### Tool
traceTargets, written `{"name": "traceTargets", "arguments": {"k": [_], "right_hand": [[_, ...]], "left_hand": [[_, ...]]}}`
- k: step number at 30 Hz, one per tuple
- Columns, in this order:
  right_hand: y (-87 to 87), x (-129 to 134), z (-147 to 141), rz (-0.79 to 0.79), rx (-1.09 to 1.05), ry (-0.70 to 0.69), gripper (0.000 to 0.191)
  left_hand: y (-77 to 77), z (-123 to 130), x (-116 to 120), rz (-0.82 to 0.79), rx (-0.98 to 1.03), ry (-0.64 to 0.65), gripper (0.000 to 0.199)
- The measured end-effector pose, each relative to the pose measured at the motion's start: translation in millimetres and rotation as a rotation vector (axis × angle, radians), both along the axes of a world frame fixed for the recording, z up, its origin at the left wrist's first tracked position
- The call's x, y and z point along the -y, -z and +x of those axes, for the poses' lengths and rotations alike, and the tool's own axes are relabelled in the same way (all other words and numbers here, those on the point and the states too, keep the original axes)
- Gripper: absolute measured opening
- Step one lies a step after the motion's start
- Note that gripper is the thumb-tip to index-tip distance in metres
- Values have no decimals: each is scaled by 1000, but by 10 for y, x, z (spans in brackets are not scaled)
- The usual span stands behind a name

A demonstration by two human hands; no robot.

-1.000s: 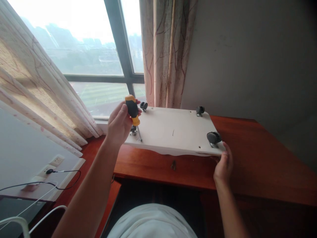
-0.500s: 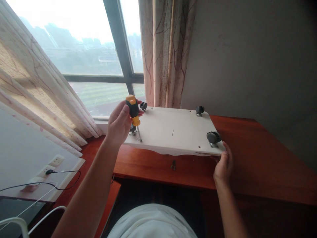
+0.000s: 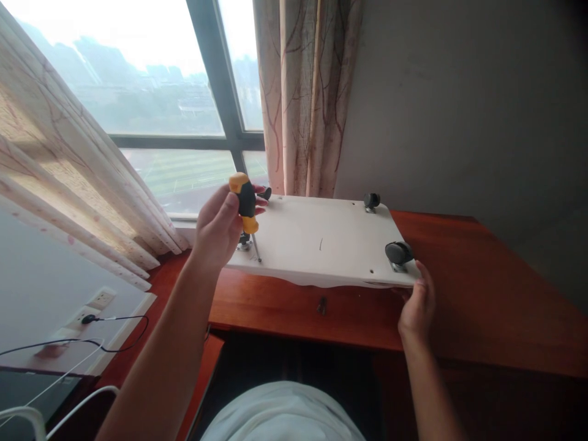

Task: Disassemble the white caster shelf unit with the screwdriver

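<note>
A yellow and black screwdriver (image 3: 246, 202) is held in my left hand (image 3: 220, 223), its shaft pointing down to the near left part of a white board (image 3: 316, 229). Black casters stand on the board: one at the near right (image 3: 399, 252), one at the far right (image 3: 372, 201), and two at the left, partly hidden by my left hand. My right hand (image 3: 417, 304) grips the board's near right corner, thumb at the edge and some fingers hidden underneath.
The board lies on a reddish-brown table (image 3: 459, 275). Small metal pieces (image 3: 321, 305) lie in front of it. A window (image 3: 174, 110) and curtains (image 3: 307, 98) are behind. Wall sockets (image 3: 87, 315) with a plugged-in cable are at the left.
The view has shifted slightly. The screwdriver handle is tilted a little differently in my left hand. My right hand stays at the board's corner.
</note>
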State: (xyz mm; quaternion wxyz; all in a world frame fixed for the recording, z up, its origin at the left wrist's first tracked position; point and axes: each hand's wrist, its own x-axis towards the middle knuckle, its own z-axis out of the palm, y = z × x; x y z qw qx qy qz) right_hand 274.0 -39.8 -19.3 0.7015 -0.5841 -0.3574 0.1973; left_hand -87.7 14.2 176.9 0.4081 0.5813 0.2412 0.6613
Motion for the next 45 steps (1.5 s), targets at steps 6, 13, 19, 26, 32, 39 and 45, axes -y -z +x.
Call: {"name": "traceTargets", "arguments": {"k": [6, 13, 19, 26, 32, 39, 45], "right_hand": [[-76, -18, -27, 5, 55, 116, 51], [-240, -47, 126, 42, 130, 219, 48], [-819, -24, 45, 203, 438, 210, 53], [-1658, -143, -545, 378, 665, -173, 31], [-1589, -443, -937, 276, 658, -489, 25], [-1222, -522, -1455, 44, 861, -816, 17], [-1182, -488, -1877, -30, 1030, -930, 26]], "left_hand": [[-15, 71, -15, 5, -46, 25, 38], [12, 49, 20, -5, -44, 33, 37], [36, 58, -7, 22, -70, -21, 49], [98, 102, -88, 16, -41, -222, 44], [57, 50, -55, 39, 31, -148, 30], [-16, 20, -1, 21, 4, -84, 31], [-47, -27, -5, 9, 43, -94, 35]]}}
